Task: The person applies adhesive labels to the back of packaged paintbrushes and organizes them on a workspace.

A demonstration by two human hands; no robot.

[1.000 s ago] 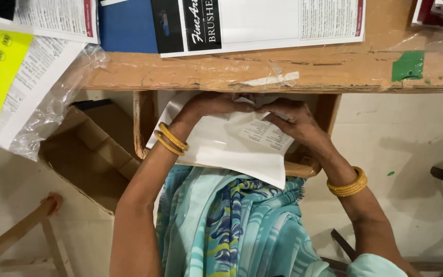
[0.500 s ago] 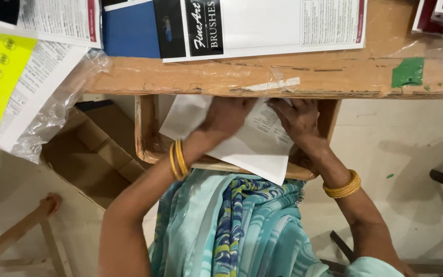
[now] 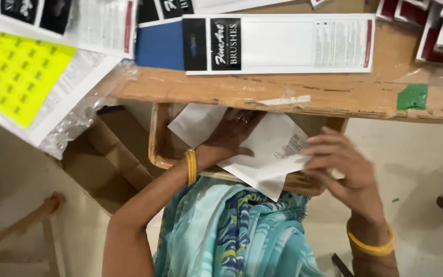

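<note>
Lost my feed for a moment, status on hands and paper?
Left hand flat on white sheets in wooden tray. Right hand open at sheets' right edge. Table edge overhangs tray.

Left hand (image 3: 230,137) flat, palm down, right hand (image 3: 340,165) fingers spread, both forearms extended forward

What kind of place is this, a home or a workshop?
Likely a small packing workshop: printed card sleeves lie in rows on a worn wooden table, a cardboard box sits below, and both hands handle white sheets.
</note>
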